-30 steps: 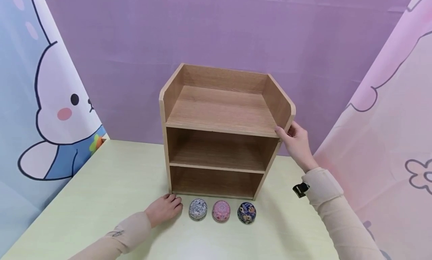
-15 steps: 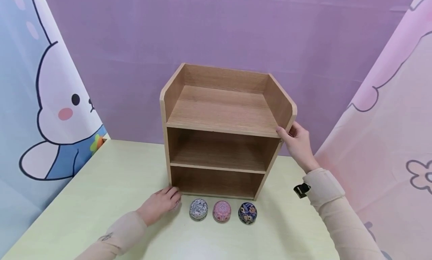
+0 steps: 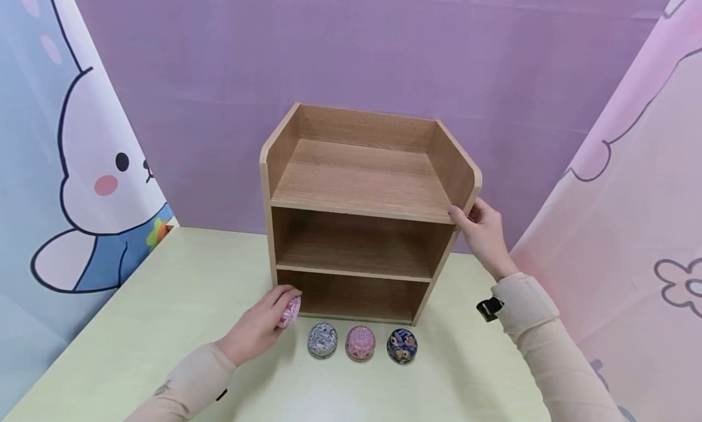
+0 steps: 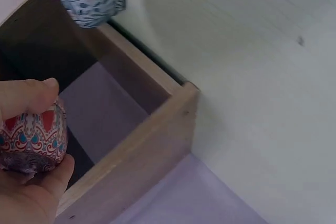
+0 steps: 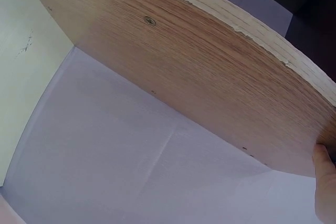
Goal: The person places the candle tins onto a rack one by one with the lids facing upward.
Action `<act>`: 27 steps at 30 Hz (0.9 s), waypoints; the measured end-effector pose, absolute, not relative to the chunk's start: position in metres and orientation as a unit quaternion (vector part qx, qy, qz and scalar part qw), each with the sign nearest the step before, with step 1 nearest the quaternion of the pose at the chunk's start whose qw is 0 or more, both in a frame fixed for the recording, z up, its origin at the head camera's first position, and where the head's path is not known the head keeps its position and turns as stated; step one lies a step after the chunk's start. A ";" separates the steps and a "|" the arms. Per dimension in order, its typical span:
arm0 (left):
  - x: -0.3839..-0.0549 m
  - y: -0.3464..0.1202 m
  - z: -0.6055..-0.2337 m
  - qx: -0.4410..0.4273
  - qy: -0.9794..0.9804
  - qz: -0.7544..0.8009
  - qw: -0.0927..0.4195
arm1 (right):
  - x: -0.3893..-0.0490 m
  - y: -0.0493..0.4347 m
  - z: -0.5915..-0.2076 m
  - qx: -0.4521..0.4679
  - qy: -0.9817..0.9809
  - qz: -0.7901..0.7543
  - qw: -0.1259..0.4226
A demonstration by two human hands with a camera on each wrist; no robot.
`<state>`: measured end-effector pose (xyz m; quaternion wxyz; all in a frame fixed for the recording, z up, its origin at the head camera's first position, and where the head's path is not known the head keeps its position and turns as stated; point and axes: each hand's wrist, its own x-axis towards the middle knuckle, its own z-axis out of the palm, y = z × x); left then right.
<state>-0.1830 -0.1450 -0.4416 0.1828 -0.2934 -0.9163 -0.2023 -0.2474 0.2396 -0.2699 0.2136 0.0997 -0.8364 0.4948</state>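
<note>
My left hand (image 3: 253, 329) pinches a small round tin (image 3: 289, 312) with a pink-and-white top, tilted, at the front left corner of a wooden shelf unit (image 3: 356, 213). In the left wrist view, thumb and fingers grip the sides of this tin (image 4: 35, 137), which has a red and blue pattern. My right hand (image 3: 482, 236) holds the shelf's right side panel near the top board, thumb at the front. Fingers (image 5: 324, 182) lie against the panel's outer face in the right wrist view.
Three more tins stand in a row before the shelf: a grey-white leafy one (image 3: 322, 340), a pink one (image 3: 360, 343) and a dark blue one (image 3: 402, 346). The pale table (image 3: 181, 288) is bounded by a purple backdrop (image 3: 351, 50) and printed curtains on both sides.
My left hand has lifted a tin from the table at the shelf's lower left corner, up and slightly right, tilting it into view. My right hand has stayed on the side panel.
</note>
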 end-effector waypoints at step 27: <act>-0.178 -0.117 -0.427 -0.083 -0.791 -0.606 0.012 | -0.247 0.240 -0.270 0.097 -0.838 0.493 0.213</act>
